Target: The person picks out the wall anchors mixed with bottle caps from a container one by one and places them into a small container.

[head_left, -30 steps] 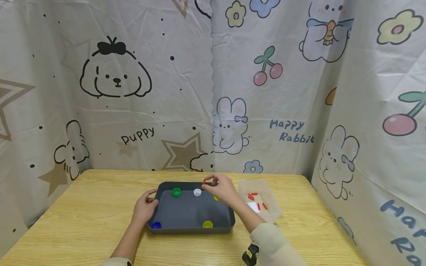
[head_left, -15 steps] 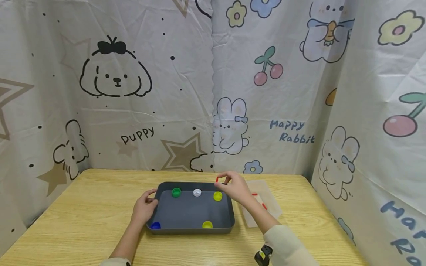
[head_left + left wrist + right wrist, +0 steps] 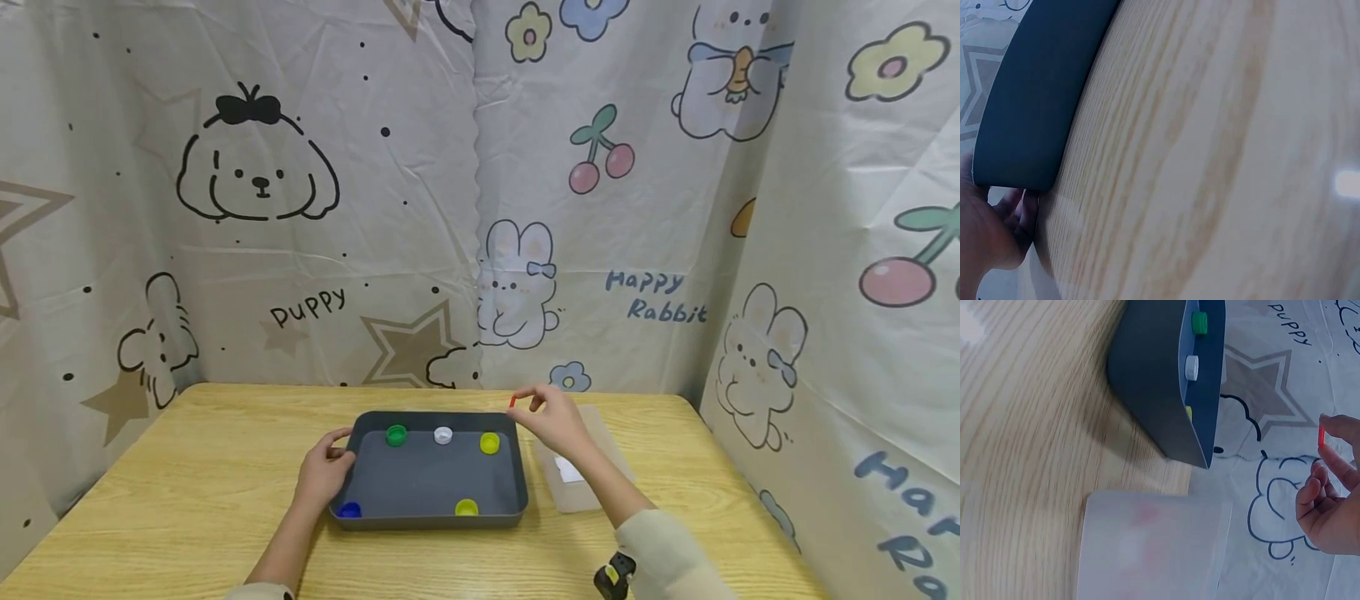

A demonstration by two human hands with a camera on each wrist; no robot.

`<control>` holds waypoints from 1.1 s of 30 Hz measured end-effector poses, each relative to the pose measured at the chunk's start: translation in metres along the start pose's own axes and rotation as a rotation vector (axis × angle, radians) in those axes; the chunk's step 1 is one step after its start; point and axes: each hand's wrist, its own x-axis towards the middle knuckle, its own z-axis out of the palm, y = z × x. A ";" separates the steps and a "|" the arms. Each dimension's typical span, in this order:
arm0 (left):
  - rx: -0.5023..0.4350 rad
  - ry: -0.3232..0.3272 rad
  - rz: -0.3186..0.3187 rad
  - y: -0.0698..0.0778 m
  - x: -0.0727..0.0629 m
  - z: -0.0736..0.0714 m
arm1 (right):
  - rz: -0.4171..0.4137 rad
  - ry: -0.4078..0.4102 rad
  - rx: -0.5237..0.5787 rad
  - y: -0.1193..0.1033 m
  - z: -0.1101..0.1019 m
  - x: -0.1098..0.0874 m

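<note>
My right hand [image 3: 551,421] pinches a small red stick [image 3: 512,402] between thumb and index finger, raised over the back right corner of the dark grey tray [image 3: 427,522]. In the right wrist view the red stick [image 3: 1320,435] stands lengthwise between the fingertips, the other fingers loosely curled. My left hand [image 3: 324,471] holds the tray's left side, its thumb at the rim; in the left wrist view its fingers [image 3: 1027,212] curl at the tray's underside. Inside the tray sit a green cap [image 3: 396,435], a white cap [image 3: 443,435], two yellow caps [image 3: 490,443] and a blue cap [image 3: 350,509].
A translucent plastic box [image 3: 573,500] stands right of the tray, partly hidden under my right forearm, with a white piece [image 3: 567,469] in it. The wooden table [image 3: 225,450] meets a printed curtain [image 3: 405,250] at the back and sides.
My right hand has moved right with the red stick, from over the white cap past the back right yellow cap, which is uncovered now. The left hand stays on the tray.
</note>
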 end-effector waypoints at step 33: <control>0.014 -0.018 0.002 -0.002 0.002 0.002 | 0.101 0.062 -0.095 0.047 -0.044 -0.011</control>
